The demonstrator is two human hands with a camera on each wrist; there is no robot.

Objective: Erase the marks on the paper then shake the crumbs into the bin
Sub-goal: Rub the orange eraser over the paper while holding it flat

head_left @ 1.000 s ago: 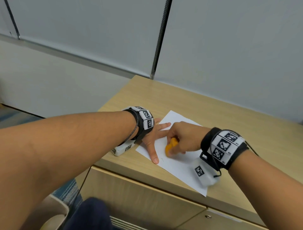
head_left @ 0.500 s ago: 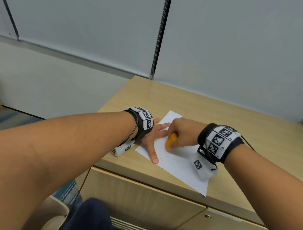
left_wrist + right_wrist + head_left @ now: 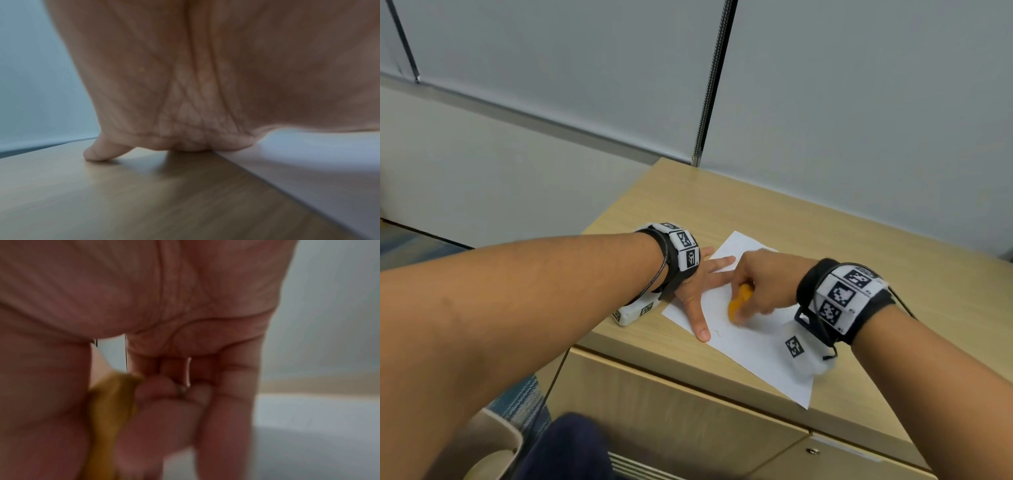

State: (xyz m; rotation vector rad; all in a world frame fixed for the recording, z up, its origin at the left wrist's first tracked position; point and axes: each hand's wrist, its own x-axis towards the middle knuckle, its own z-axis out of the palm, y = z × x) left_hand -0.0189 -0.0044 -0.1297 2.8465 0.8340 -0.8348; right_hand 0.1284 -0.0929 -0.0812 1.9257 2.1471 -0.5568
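Observation:
A white sheet of paper [image 3: 756,339] lies on the wooden cabinet top [image 3: 842,240]. My left hand [image 3: 700,291] lies flat on the sheet's left part, fingers straight and spread, thumb pointing toward me. My right hand [image 3: 760,284] grips an orange eraser [image 3: 738,303], its lower end pressed on the paper just right of the left thumb. A faint pencil mark [image 3: 717,332] shows beside the thumb tip. In the right wrist view the eraser [image 3: 109,410] sits between thumb and curled fingers. The left wrist view shows the palm [image 3: 205,97] over the paper's edge [image 3: 298,170].
A beige bin [image 3: 482,455] stands on the floor at the lower left, below the cabinet front [image 3: 671,411]. Grey wall panels [image 3: 859,102] rise behind the cabinet. A dark trouser leg [image 3: 565,448] is at the bottom edge.
My right hand has slid the eraser back and forth over the paper by a small amount. The left hand has stayed flat in place.

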